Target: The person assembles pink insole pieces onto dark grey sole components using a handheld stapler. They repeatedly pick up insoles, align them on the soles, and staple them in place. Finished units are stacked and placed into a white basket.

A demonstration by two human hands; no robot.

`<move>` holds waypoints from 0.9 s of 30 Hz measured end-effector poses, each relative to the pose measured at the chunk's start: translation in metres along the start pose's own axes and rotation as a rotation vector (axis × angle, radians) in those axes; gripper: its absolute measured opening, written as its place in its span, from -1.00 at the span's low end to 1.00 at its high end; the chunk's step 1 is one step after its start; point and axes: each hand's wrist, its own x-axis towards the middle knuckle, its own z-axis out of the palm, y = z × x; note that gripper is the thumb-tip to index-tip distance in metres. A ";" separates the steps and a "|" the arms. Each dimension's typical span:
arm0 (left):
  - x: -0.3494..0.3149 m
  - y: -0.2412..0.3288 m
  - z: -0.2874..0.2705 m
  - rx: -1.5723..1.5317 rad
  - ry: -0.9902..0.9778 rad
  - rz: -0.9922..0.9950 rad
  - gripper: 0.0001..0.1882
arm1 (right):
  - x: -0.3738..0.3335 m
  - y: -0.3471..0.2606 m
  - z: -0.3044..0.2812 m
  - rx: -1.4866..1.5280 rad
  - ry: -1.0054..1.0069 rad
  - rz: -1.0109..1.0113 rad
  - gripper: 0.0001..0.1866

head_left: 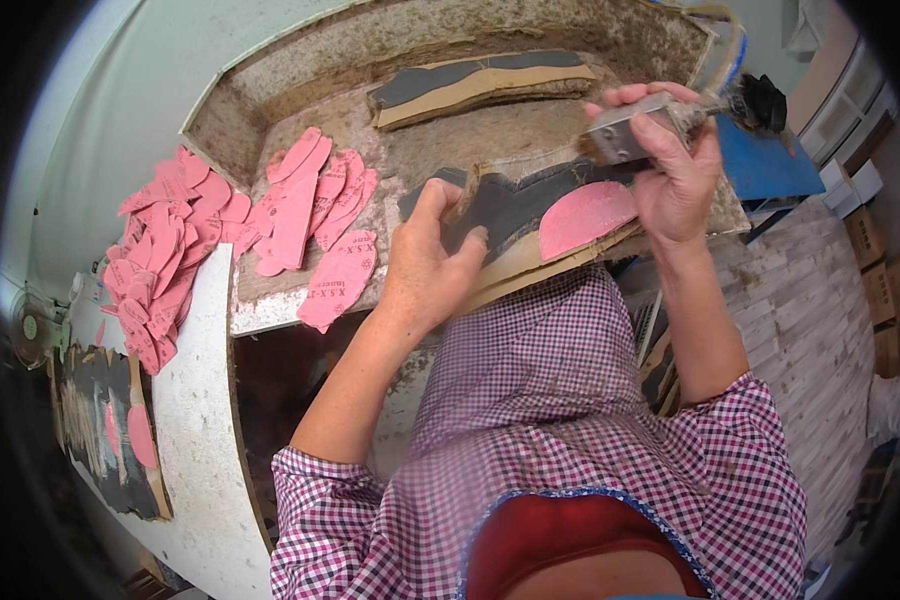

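1. Head view, nearest: a checked garment (530, 370) covers the wearer's lap, just below the grey-and-tan panel (515, 205), which is held slanting at the bench front (270, 312). Whether the bench bears its weight, I cannot tell.
2. The left hand (432, 262) is closed over the panel's left end, thumb lying on top. If that hold slackened, the panel could probably swing or slide toward the lap.
3. On the panel's right part lies a half-round pink piece (585, 218), close to the right wrist. A brush from the wrist might shift it, should it be only loosely laid; its fixing cannot be seen.
4. The right hand (673, 165) is wrapped round a blocky metal tool (632, 135) at the panel's far right corner; contact between them is unclear. A slip there could mark the panel.
5. Left of the left hand, a lone pink patch (338, 280) reaches the bench edge, where a sweeping forearm could knock it down.
6. Beyond, a heap of pink cutouts (155, 255) spills left; a toppling seems possible if bumped.
7. Farthest, a layered stack (485, 82) lies before the bench's back wall (450, 30).
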 end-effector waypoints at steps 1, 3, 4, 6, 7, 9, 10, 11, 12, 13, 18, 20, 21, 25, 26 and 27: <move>0.000 -0.003 0.002 0.018 0.013 0.028 -0.70 | 0.002 -0.003 -0.011 -0.065 0.019 -0.019 -0.65; -0.001 -0.007 0.002 -0.013 0.015 0.040 -0.70 | 0.001 -0.012 -0.027 -0.188 0.062 -0.045 -0.66; -0.002 -0.009 0.000 -0.061 0.005 0.025 -0.71 | 0.000 -0.017 -0.031 -0.247 0.085 -0.051 -0.66; -0.002 -0.013 -0.001 -0.095 -0.003 0.000 -0.73 | -0.001 -0.019 -0.036 -0.323 0.112 -0.122 -0.67; -0.002 -0.011 0.000 -0.116 -0.016 -0.012 -0.73 | -0.004 -0.020 -0.036 -0.313 0.108 -0.091 -0.67; -0.003 -0.006 -0.001 -0.143 -0.039 -0.038 -0.75 | -0.016 -0.020 -0.026 -0.279 0.102 -0.027 -0.66; -0.003 -0.006 -0.001 -0.158 -0.040 -0.050 -0.74 | -0.021 -0.016 -0.019 -0.251 0.085 -0.031 -0.63; -0.002 -0.005 -0.002 -0.174 -0.040 -0.061 -0.74 | -0.027 -0.010 -0.011 -0.190 0.059 -0.031 -0.62; -0.002 -0.005 -0.003 -0.186 -0.041 -0.075 -0.73 | -0.034 -0.004 -0.001 -0.125 0.035 -0.031 -0.61; -0.001 -0.005 -0.003 -0.193 -0.042 -0.080 -0.73 | -0.038 0.000 0.008 -0.064 0.008 -0.031 -0.60; 0.000 -0.006 -0.007 -0.219 -0.067 -0.155 -0.71 | -0.048 0.001 0.014 -0.109 0.043 0.003 -0.60; -0.001 -0.006 -0.007 -0.285 -0.059 -0.167 -0.69 | -0.042 -0.005 -0.008 -0.201 0.050 -0.019 -0.60; -0.002 -0.005 -0.006 -0.319 -0.056 -0.170 -0.67 | -0.036 -0.008 -0.021 -0.218 0.081 -0.043 -0.61; -0.003 -0.001 -0.005 -0.330 -0.073 -0.210 -0.51 | -0.029 -0.026 -0.051 -0.208 0.168 -0.078 -0.64; -0.002 -0.002 -0.005 -0.368 -0.088 -0.198 -0.51 | -0.028 -0.031 -0.053 -0.181 0.181 -0.078 -0.65; -0.002 -0.002 -0.006 -0.401 -0.098 -0.187 -0.51 | -0.027 -0.035 -0.054 -0.138 0.165 -0.089 -0.66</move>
